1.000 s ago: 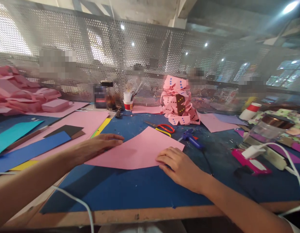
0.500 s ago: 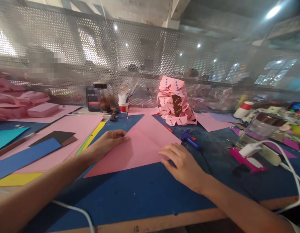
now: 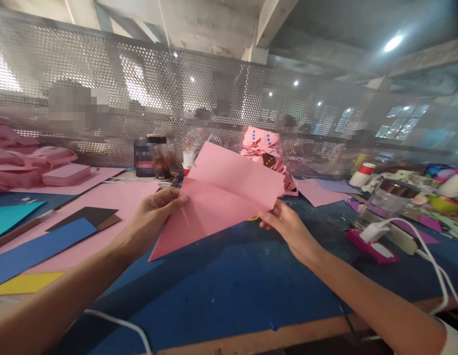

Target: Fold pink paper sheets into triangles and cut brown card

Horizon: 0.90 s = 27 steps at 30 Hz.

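Observation:
A pink sheet of paper (image 3: 225, 192) with a crease across its middle is held up, tilted, over the blue table mat (image 3: 207, 291). My left hand (image 3: 160, 209) pinches its left edge, thumb on the near face. At the lower right edge, my right hand (image 3: 284, 224) grips the sheet, some fingertips behind it. Behind the sheet rises a stack of folded pink paper pieces (image 3: 260, 140) with blue, yellow and dark dots, partly hidden. A bit of a yellow ring-shaped thing (image 3: 253, 218) shows under the sheet's lower edge.
Left lie large pink sheets (image 3: 133, 195), a blue strip (image 3: 47, 249) and a heap of pink pieces (image 3: 29, 158). A dark-lidded jar (image 3: 160, 158) stands at the back. Right are a clear jar (image 3: 390, 199), a magenta device (image 3: 371, 246) and a white cable (image 3: 436, 266). Behind stands a perforated metal screen (image 3: 221, 84).
The pink sheet has been raised off the mat and tilted up, now covering part of the stack. My right hand has closed on its edge and moved up. The view has shifted slightly.

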Tool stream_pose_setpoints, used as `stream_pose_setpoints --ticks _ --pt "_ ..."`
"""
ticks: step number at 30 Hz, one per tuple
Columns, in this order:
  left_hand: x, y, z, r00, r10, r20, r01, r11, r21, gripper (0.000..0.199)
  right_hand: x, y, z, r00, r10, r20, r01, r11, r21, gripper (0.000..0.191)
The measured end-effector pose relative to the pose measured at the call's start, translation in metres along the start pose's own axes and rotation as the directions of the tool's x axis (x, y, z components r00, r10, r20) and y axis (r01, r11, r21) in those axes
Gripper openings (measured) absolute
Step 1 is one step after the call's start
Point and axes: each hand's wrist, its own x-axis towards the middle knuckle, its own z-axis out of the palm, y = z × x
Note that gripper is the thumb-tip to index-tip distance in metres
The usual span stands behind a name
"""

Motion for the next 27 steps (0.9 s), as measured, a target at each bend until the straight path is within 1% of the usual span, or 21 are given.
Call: stream_pose_setpoints --ticks 2,3,5,8,12,14,18,23,27 --pt "-0.003 0.004 0.002 1.0 0.013 -0.011 -0.013 1.0 0.024 0.033 0.005 -0.005 0.004 1.0 0.002 0.015 -0.003 0.999 0.041 0.04" --pt "-0.004 0.005 0.003 1.0 0.023 -0.015 -0.022 0.999 0.042 0.033 0.008 -0.007 0.006 1.0 -0.001 0.005 0.001 0.999 0.051 0.039" --pt "-0.005 0.009 0.003 0.998 0.05 -0.03 -0.047 0.996 0.078 0.032 0.013 -0.009 0.009 1.0 -0.006 -0.019 0.007 0.996 0.086 0.04" --pt "-0.006 0.013 0.001 0.995 0.084 -0.048 -0.078 0.99 0.113 0.032 0.02 -0.012 0.012 1.0 -0.011 -0.025 0.015 0.987 0.159 0.039" --pt "-0.006 0.017 0.001 0.987 0.143 -0.07 -0.134 0.983 0.124 0.035 0.022 -0.014 0.014 0.999 -0.046 -0.009 0.047 0.982 0.181 0.038" --pt "-0.006 0.019 0.002 0.984 0.158 -0.088 -0.146 0.981 0.129 0.035 0.022 -0.013 0.014 0.999 -0.044 -0.007 0.045 0.982 0.185 0.038" --pt "-0.008 0.021 0.005 0.983 0.139 -0.119 -0.123 0.984 0.127 0.034 0.021 -0.008 0.016 1.0 -0.025 -0.016 0.028 0.979 0.201 0.038" --pt "-0.011 0.023 0.003 0.995 0.041 -0.095 -0.032 0.995 0.097 0.037 0.019 -0.007 0.018 1.0 0.012 -0.009 -0.009 0.966 0.258 0.037" --pt "-0.012 0.024 0.003 0.995 0.055 -0.086 -0.048 0.995 0.087 0.036 0.019 -0.008 0.017 1.0 0.023 -0.008 -0.02 0.965 0.261 0.038"
